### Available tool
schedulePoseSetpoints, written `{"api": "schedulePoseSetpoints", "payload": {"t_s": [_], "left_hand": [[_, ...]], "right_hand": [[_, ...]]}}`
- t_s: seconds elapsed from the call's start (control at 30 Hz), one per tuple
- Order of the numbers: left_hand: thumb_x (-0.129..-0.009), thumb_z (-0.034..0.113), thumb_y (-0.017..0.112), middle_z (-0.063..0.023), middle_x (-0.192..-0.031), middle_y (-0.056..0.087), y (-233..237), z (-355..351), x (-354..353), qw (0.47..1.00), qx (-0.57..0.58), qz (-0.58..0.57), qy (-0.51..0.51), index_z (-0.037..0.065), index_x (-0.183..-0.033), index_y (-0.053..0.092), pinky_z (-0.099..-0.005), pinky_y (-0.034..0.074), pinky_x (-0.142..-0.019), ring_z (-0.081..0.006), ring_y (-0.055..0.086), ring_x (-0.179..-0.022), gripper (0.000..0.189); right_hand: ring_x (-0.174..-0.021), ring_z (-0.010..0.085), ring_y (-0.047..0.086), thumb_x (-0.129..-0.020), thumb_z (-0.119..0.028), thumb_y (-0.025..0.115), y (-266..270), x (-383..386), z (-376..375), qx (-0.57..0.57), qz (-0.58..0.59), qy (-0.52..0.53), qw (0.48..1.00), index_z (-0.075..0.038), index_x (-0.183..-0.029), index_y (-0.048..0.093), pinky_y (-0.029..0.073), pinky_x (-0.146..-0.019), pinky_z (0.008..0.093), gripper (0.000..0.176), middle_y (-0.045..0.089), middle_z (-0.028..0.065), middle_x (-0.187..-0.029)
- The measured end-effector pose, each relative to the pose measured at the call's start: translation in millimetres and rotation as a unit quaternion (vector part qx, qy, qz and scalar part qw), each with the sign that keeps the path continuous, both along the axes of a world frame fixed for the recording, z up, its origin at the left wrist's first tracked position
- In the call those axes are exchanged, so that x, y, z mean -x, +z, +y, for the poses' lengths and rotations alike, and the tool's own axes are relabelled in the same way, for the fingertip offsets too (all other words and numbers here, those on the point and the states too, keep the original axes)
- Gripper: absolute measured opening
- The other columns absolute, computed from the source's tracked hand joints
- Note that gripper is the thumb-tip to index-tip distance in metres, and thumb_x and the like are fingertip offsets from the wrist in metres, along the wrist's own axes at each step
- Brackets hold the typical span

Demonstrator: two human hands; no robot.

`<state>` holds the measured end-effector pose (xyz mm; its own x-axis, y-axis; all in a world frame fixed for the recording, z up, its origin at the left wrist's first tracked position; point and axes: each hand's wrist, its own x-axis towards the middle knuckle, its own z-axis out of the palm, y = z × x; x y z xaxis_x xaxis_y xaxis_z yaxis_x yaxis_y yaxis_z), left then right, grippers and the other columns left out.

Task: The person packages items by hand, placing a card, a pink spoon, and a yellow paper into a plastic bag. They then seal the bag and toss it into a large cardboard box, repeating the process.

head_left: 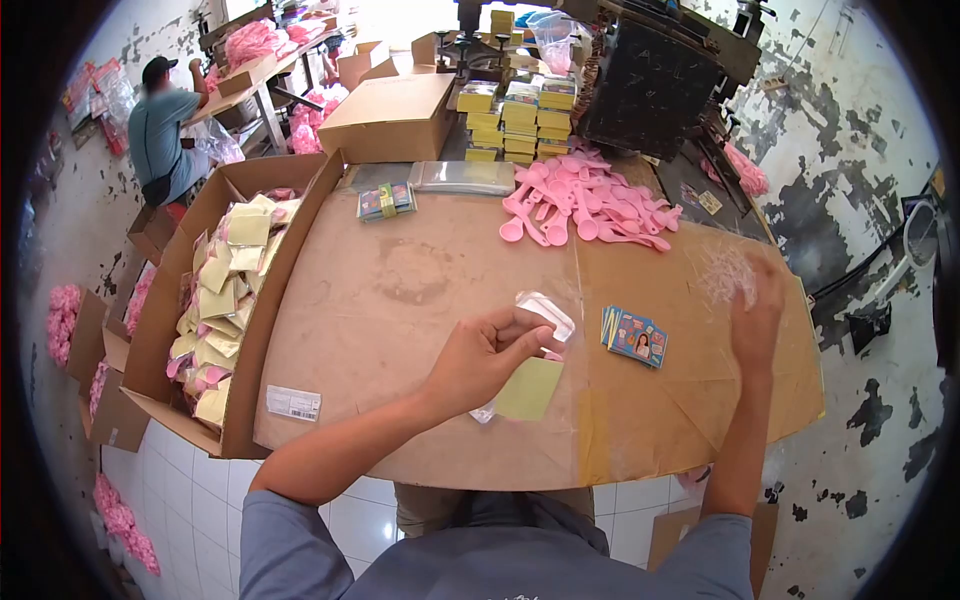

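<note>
My left hand [487, 358] is closed, thumb against fingers, on a clear plastic bag [546, 312] above the cardboard-covered table. A pale yellow card [530, 388] shows below the fingers, with a bit of pink beside it. At the table's right side, my right hand [760, 305] is over a loose heap of thin clear plastic strips [722, 275]; its fingers are bent and blurred, and I cannot tell whether they hold a strip. Between the hands lies a small fanned stack of blue printed cards [636, 337].
Pink measuring spoons [580, 200] are heaped at the back, near a banded card bundle [386, 202] and clear bags [463, 177]. On the left, an open carton [250, 400] holds filled packets. Behind stand yellow card stacks [520, 120] and a dark machine [645, 80]. A person [165, 130] sits far left.
</note>
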<state>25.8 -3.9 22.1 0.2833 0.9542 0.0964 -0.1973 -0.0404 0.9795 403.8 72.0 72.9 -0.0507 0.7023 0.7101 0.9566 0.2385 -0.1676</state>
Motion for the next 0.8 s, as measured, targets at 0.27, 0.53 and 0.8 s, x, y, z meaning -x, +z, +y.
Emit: {"api": "schedulePoseSetpoints", "payload": {"t_s": [0.27,0.53,0.8], "left_hand": [[-0.105,0.015,0.064,-0.0087,-0.107,0.073,-4,0,1,0.996,-0.069,0.039,0.042,-0.003,-0.119,0.067,-0.0306,0.058,-0.090,-0.0157,0.072,-0.100,0.023],[-0.102,0.014,0.070,-0.0078,-0.110,0.073,6,9,17,0.997,-0.062,0.040,0.018,-0.003,-0.123,0.068,-0.0304,0.060,-0.089,-0.0138,0.071,-0.103,0.027],[-0.100,0.009,0.070,-0.0086,-0.107,0.076,-2,14,17,0.991,-0.050,0.103,0.070,-0.002,-0.115,0.074,-0.0272,0.064,-0.078,-0.0141,0.074,-0.094,0.019]], "right_hand": [[-0.090,0.0108,0.066,-0.094,-0.012,0.077,-14,153,-50,0.378,0.251,0.426,0.782,-0.002,-0.124,0.068,0.052,-0.079,0.0281,0.033,0.071,0.0037,-0.102],[-0.091,0.0062,0.065,-0.099,-0.008,0.072,-34,153,-27,0.438,0.410,0.436,0.671,0.001,-0.118,0.069,0.052,-0.080,0.0232,0.021,0.071,0.0019,-0.103],[-0.095,0.0085,0.068,-0.098,-0.005,0.072,-45,148,-22,0.410,0.454,0.407,0.678,0.002,-0.113,0.072,0.054,-0.085,0.0246,0.016,0.073,0.0042,-0.104]]}}
